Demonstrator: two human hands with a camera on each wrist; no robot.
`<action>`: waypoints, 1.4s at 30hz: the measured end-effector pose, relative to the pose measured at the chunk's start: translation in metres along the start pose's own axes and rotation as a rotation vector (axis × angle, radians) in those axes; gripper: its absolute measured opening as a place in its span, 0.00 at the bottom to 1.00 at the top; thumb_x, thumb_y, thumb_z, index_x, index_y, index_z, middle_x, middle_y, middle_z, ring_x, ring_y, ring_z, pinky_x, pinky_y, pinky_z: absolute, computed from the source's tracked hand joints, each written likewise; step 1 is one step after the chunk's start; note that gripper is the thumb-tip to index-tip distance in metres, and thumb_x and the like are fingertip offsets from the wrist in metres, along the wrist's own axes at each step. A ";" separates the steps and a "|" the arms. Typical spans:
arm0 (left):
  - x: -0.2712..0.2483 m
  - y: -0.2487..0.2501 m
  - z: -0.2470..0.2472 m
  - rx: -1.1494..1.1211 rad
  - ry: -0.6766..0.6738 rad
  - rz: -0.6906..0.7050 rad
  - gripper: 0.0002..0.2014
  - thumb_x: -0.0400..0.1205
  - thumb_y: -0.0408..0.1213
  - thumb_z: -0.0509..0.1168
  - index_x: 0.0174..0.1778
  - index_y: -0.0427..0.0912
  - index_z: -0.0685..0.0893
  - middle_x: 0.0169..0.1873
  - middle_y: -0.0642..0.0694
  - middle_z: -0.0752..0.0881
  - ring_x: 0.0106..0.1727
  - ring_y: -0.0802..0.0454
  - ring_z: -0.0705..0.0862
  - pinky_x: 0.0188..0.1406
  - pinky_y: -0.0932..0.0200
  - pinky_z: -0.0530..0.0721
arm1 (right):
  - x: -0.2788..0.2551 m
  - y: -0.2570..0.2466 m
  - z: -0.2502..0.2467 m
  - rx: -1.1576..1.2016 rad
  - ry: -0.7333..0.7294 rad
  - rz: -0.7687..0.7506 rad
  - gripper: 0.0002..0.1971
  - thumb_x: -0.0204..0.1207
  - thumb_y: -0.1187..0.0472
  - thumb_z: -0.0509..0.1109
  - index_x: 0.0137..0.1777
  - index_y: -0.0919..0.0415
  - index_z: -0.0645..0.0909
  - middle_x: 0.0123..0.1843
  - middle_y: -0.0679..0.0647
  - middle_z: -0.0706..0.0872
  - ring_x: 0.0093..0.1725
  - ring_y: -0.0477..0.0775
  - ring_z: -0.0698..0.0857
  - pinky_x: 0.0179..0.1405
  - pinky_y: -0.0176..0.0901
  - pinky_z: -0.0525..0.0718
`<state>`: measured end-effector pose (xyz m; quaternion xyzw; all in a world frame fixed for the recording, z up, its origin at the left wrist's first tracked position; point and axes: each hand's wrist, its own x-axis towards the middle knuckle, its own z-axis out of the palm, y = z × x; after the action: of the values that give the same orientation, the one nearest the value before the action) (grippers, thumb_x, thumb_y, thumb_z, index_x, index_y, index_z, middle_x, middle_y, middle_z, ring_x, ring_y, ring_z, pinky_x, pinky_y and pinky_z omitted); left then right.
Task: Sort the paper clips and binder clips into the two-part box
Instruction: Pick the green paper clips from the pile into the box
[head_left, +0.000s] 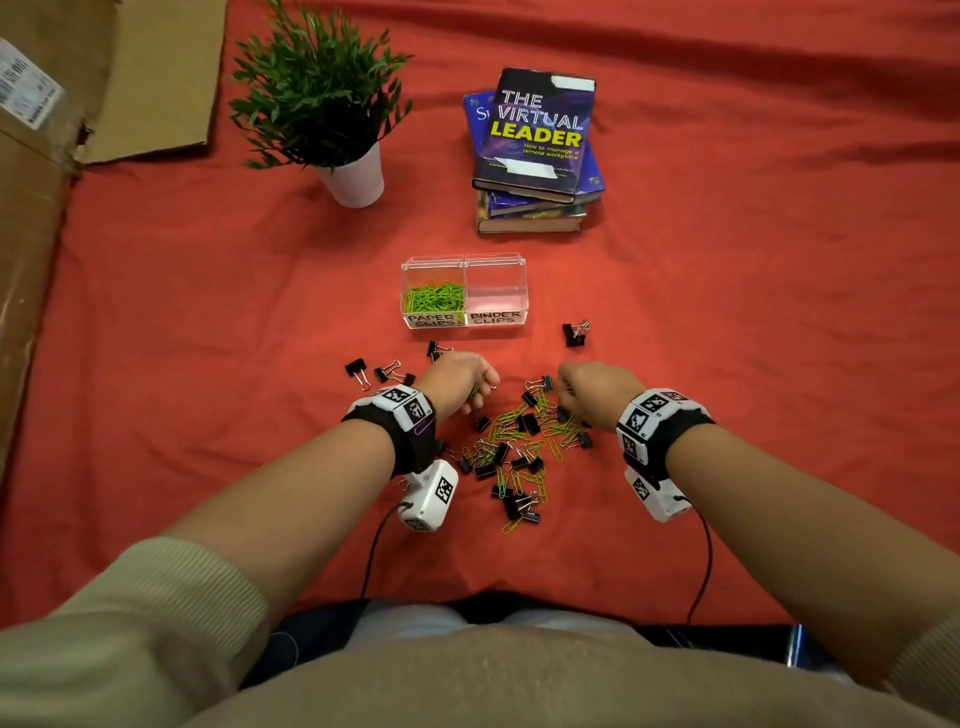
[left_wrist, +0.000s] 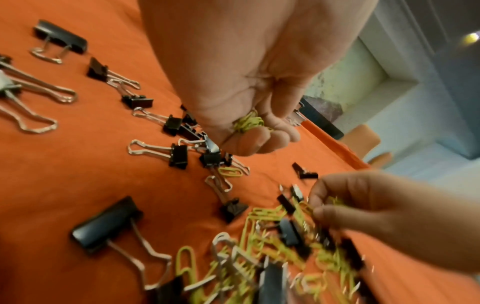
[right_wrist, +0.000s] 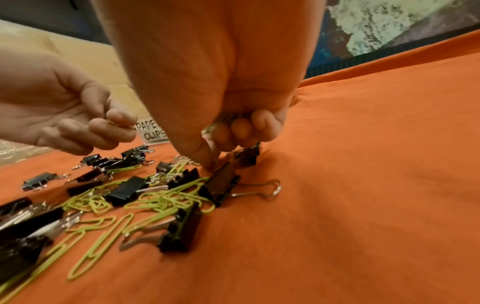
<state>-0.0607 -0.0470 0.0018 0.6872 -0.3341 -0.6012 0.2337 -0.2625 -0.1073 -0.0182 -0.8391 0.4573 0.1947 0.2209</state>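
Right now both of your hands sit low over the mixed pile (head_left: 524, 447) of green paper clips and black binder clips, and the two-part box (head_left: 464, 291) lies straight ahead of them, beyond the pile. Your left hand (head_left: 460, 376) is curled round a small bunch of green paper clips (left_wrist: 248, 123) — the left wrist view shows them tucked against the palm under bent fingers. Your right hand (head_left: 597, 392) also has its fingers curled on a few green clips, while thumb and forefinger pinch down at the cloth beside a black binder clip (right_wrist: 221, 185); whether they already have another clip between them I cannot tell.

What the coming move turns on, I judge, is this: the compartment labelled for paper clips (head_left: 434, 296) is the left half of the box and already holds a green heap, while the binder-clip half (head_left: 496, 293) looks empty. Your left hand is nearer that left half — a short reach forward. The right hand would have to cross over the empty half to drop its clips.
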 end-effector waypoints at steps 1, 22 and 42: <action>0.001 -0.001 0.003 0.061 0.016 0.012 0.15 0.80 0.27 0.51 0.32 0.42 0.79 0.27 0.47 0.77 0.22 0.56 0.73 0.20 0.65 0.71 | -0.001 -0.001 -0.001 0.003 -0.009 0.000 0.10 0.80 0.57 0.59 0.56 0.62 0.75 0.50 0.61 0.84 0.49 0.65 0.84 0.38 0.47 0.75; -0.008 -0.023 -0.008 0.735 0.015 0.264 0.06 0.83 0.37 0.60 0.44 0.41 0.80 0.37 0.45 0.81 0.39 0.50 0.77 0.38 0.61 0.71 | 0.056 -0.062 -0.117 0.901 0.060 -0.028 0.05 0.77 0.68 0.66 0.41 0.65 0.81 0.29 0.55 0.83 0.21 0.45 0.77 0.20 0.34 0.74; 0.030 0.056 -0.103 1.055 0.211 0.291 0.09 0.82 0.29 0.58 0.53 0.32 0.80 0.51 0.33 0.85 0.53 0.35 0.84 0.48 0.50 0.80 | 0.052 -0.068 -0.084 0.613 0.292 -0.014 0.07 0.74 0.69 0.65 0.45 0.62 0.85 0.44 0.55 0.88 0.44 0.55 0.84 0.44 0.43 0.82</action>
<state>0.0318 -0.1147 0.0400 0.7142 -0.6562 -0.2419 -0.0292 -0.1682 -0.1557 0.0367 -0.7560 0.5154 -0.0756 0.3963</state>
